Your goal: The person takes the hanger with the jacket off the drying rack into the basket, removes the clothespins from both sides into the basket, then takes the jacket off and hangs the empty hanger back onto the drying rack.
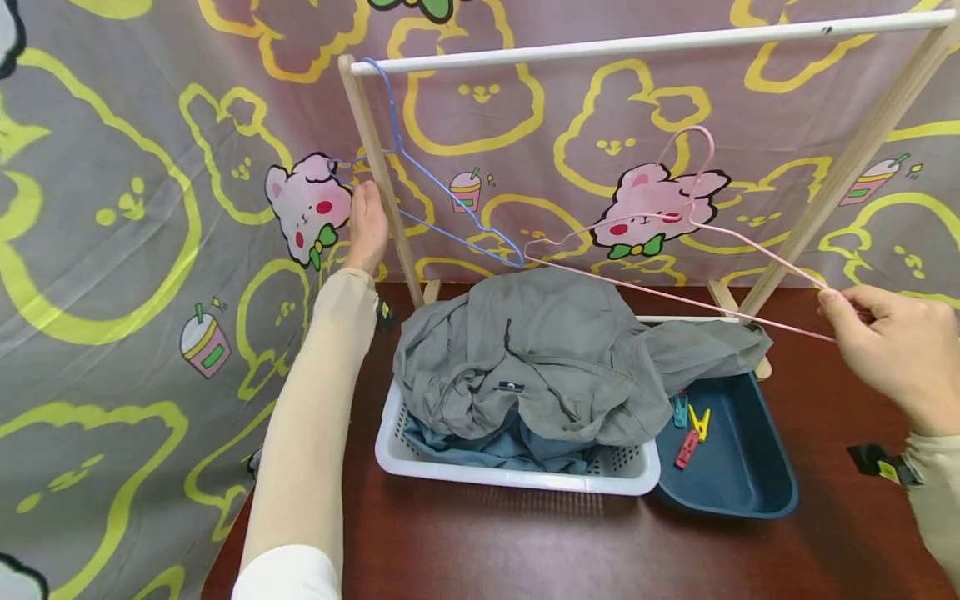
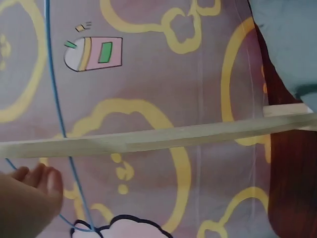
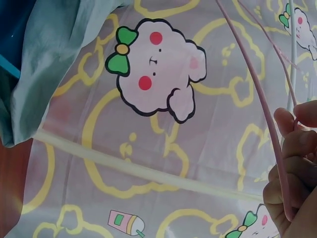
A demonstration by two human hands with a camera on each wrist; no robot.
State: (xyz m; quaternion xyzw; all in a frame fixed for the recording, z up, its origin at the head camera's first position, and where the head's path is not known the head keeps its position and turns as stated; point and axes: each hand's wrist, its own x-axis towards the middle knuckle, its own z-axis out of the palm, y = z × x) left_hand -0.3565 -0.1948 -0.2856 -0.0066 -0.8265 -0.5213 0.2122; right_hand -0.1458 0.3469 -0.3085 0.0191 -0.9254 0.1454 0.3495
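My left hand (image 1: 367, 229) is raised beside the rack's left wooden post (image 1: 396, 221), its fingers loosely extended near a blue clothes hanger (image 1: 400, 148). That hanger is hooked over the left end of the white rod (image 1: 600, 48), with part of it passing behind the post. At the right, my right hand (image 1: 900, 342) pinches one end of a pink clothes hanger (image 1: 692, 218), holding it out sideways with the hook up. In the right wrist view, the fingers (image 3: 292, 144) curl around the pink wire. A grey garment (image 1: 555, 325) lies heaped below both hangers.
The garment lies in a white basket (image 1: 517, 478) over darker blue cloth. Right of it, a dark blue tub (image 1: 731, 467) holds yellow (image 1: 700, 423), red (image 1: 686, 450) and teal (image 1: 680, 411) clothespins. Another wooden post (image 1: 847, 167) carries the rod's right end. A patterned curtain (image 1: 247, 150) hangs behind.
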